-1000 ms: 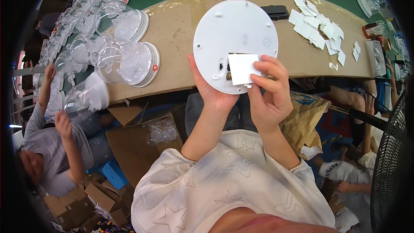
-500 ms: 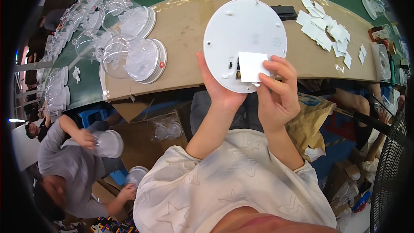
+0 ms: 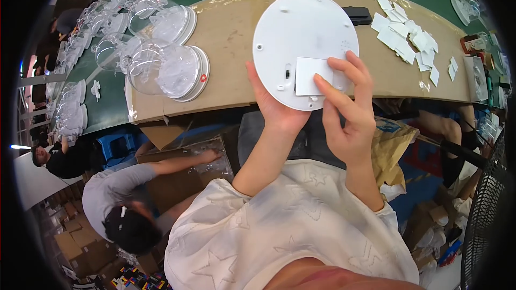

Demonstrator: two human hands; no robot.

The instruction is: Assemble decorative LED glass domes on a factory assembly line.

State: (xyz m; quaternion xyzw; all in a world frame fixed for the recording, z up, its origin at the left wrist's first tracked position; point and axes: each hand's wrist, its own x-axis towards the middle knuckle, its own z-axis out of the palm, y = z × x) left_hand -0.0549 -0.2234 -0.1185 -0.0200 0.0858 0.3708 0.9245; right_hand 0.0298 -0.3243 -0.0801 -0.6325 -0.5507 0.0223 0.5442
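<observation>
A round white plastic base [image 3: 293, 27] stands tilted up in front of me, its underside with a small black switch facing me. My left hand [image 3: 280, 108] is wrapped round its lower left edge, the fingers hidden behind it. Over a recess near the bottom lies a square white battery cover [image 3: 307, 85]. The fingertips of my right hand [image 3: 350, 108] press on this cover, the index finger bent across its face and the thumb near the base's lower rim. The cover looks nearly flat against the base.
Clear domes on white bases [image 3: 177, 72] crowd the left of the table. Loose white covers [image 3: 400, 35] are heaped at the right, beside a black object [image 3: 357, 16]. A co-worker [image 3: 126, 198] leans over a carton at lower left. A black fan guard [image 3: 489, 209] stands at far right.
The cover has come down over the recess, hiding the slot that showed at its left edge. The base has risen slightly. The co-worker has bent forward and reached into the carton.
</observation>
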